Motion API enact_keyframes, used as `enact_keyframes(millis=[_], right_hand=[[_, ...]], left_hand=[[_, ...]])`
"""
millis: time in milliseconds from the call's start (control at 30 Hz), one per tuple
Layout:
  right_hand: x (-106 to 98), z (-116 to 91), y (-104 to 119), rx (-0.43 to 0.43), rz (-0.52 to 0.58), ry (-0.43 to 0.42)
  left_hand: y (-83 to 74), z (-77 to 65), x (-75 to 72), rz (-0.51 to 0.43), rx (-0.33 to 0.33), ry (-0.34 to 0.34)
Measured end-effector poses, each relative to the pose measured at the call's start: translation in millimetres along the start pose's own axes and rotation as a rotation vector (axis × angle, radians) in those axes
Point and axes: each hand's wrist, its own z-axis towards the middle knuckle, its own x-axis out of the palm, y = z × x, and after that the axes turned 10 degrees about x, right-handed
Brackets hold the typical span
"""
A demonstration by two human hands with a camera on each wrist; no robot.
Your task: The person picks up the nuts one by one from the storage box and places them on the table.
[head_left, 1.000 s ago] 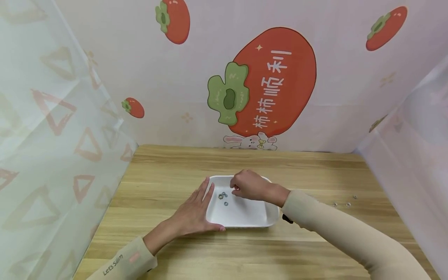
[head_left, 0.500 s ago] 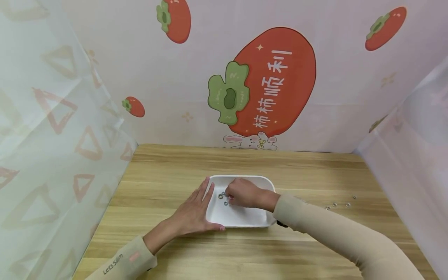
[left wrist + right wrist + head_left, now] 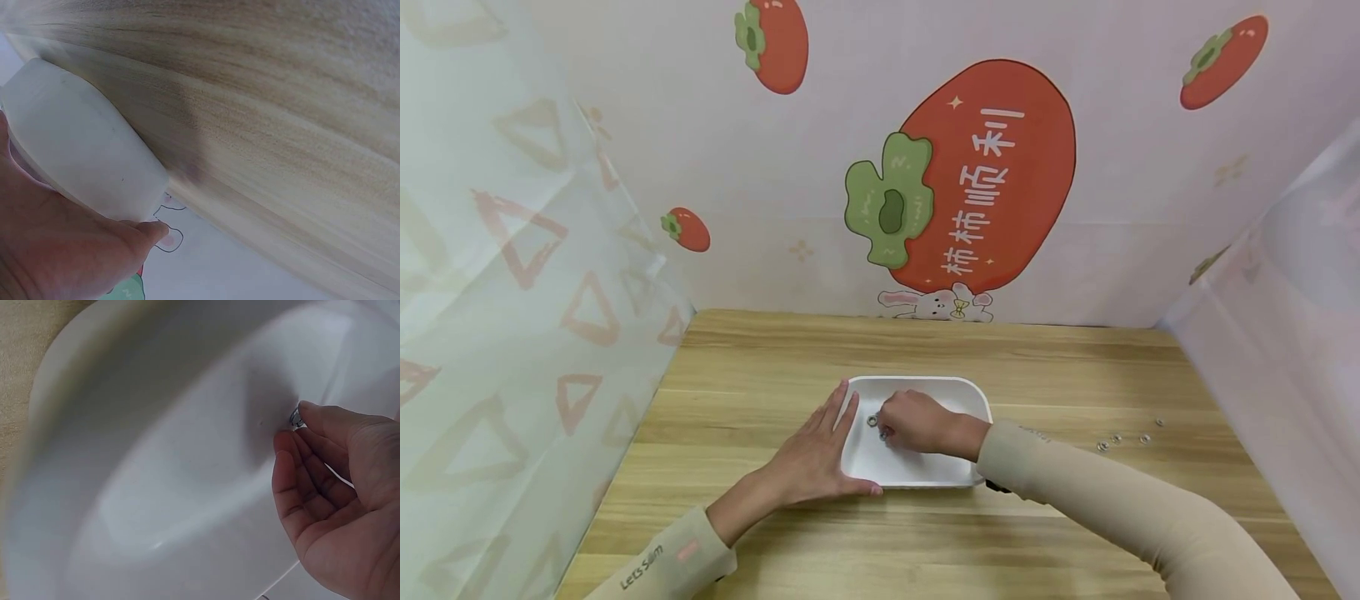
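A white rectangular tray (image 3: 925,472) stands on the wooden table. My left hand (image 3: 814,457) rests against its left end, fingers straight and spread, thumb along the front side. In the left wrist view that thumb lies against the tray's outer wall (image 3: 87,137). Inside the tray, my right hand (image 3: 917,421) pinches a small shiny metal nut (image 3: 295,417) between thumb and index finger, low over the floor. Just left of those fingers lies a brass-toned nut (image 3: 872,421). The right hand partly hides other small nuts beside it.
Several small metal nuts (image 3: 1116,438) lie scattered on the table (image 3: 775,350) to the right of the tray, beyond the right forearm. A printed backdrop (image 3: 820,275) rises behind the table, with hanging sheets at both sides.
My right hand has moved left and slightly nearer inside the tray, and now pinches a nut. The forearm's shift uncovers another nut on the table. My left hand stays where it was.
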Motion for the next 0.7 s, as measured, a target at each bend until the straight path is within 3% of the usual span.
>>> enact_keyframes(millis=[700], right_hand=[[4.2, 1.2, 9.1, -0.012, -0.079, -0.011]], left_hand=[[-1.8, 0.8, -1.6, 0.000, -0.014, 0.009]])
